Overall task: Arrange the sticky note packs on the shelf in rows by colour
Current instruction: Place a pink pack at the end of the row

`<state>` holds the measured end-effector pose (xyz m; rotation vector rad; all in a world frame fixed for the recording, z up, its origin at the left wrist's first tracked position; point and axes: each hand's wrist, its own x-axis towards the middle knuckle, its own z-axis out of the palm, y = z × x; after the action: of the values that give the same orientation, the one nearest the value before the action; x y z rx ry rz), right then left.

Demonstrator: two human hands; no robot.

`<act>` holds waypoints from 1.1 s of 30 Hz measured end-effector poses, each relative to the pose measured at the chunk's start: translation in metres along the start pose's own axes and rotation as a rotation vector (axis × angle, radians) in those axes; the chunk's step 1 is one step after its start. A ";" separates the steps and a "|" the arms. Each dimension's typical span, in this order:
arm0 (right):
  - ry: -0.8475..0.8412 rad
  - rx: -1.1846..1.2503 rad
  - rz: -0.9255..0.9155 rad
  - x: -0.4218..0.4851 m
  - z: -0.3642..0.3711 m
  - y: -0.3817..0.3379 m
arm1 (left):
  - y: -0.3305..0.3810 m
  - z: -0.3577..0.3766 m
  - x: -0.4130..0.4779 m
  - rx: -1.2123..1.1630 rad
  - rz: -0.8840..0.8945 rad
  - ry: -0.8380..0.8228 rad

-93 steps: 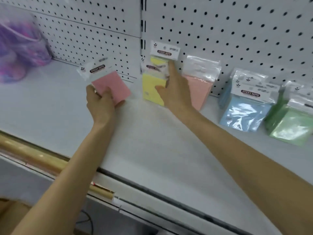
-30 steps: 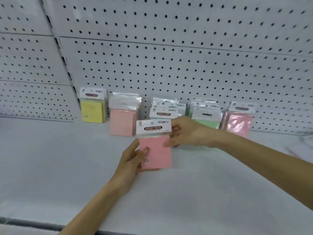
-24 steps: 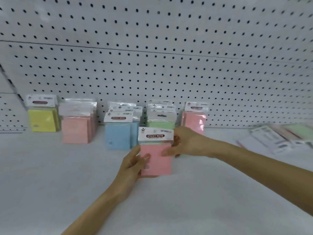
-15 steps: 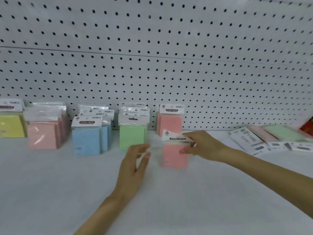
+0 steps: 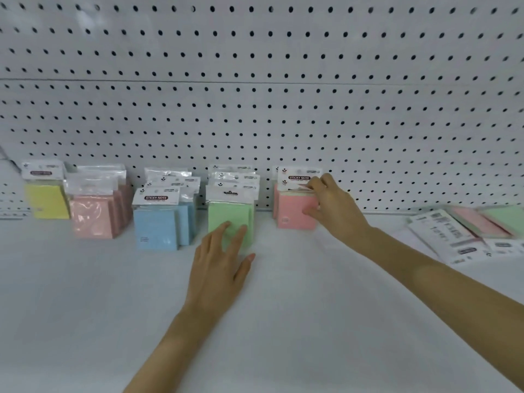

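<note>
While upright, white-topped pink pack [image 5: 293, 211]

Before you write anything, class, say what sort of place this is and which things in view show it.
Probably a shop's stationery aisle. A white pegboard stands behind the white shelf; packs with STICKY NOTE header cards stand in rows by colour, and the right hand holds a pink pack.

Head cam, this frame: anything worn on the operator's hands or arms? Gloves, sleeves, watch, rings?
Nothing worn that shows. The left hand and right hand are bare: no gloves, no rings visible. The left forearm and right forearm are bare out to the frame edge, with no sleeve, watch, bracelet or strap in view. Nails look short and unpainted, though the picture is too soft to be sure.
</note>
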<state>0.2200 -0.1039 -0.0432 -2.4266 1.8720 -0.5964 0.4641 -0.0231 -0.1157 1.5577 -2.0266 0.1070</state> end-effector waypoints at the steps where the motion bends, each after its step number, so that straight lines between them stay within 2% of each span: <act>1: 0.012 0.004 0.004 0.000 0.001 -0.001 | 0.000 0.000 0.000 0.010 -0.004 -0.006; 9: 0.087 0.033 0.052 -0.001 0.009 0.001 | 0.002 -0.004 -0.001 0.049 -0.016 -0.065; 13: 0.161 0.006 0.108 -0.013 0.001 0.009 | 0.009 -0.009 -0.001 0.055 0.059 -0.068; 18: 0.252 -0.020 0.109 -0.054 -0.042 0.077 | 0.062 0.004 0.005 0.003 0.158 -0.151; 20: 0.198 -0.025 0.102 -0.080 -0.058 0.123 | 0.099 0.020 0.008 -0.052 0.219 -0.182; 22: 0.077 0.015 0.139 -0.109 -0.066 0.169 | 0.139 0.037 0.012 -0.092 0.283 -0.223; 25: -0.106 0.198 0.259 -0.148 -0.072 0.211 | 0.188 0.065 0.020 -0.106 0.354 -0.298; 27: -0.171 0.149 0.206 -0.166 -0.067 0.223 | 0.211 0.080 0.027 -0.117 0.339 -0.348; 29: -0.138 0.057 0.127 -0.176 -0.059 0.226 | 0.223 0.093 0.033 -0.117 0.303 -0.395; 31: -0.051 0.045 0.076 -0.182 -0.055 0.222 | 0.229 0.099 0.033 -0.082 0.289 -0.464; 33: -0.039 0.024 0.047 -0.190 -0.051 0.217 | 0.230 0.096 0.028 -0.072 0.262 -0.500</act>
<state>-0.0367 0.0239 -0.1031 -2.3550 1.8905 -0.5614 0.2140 -0.0123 -0.1191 1.3604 -2.5832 -0.2808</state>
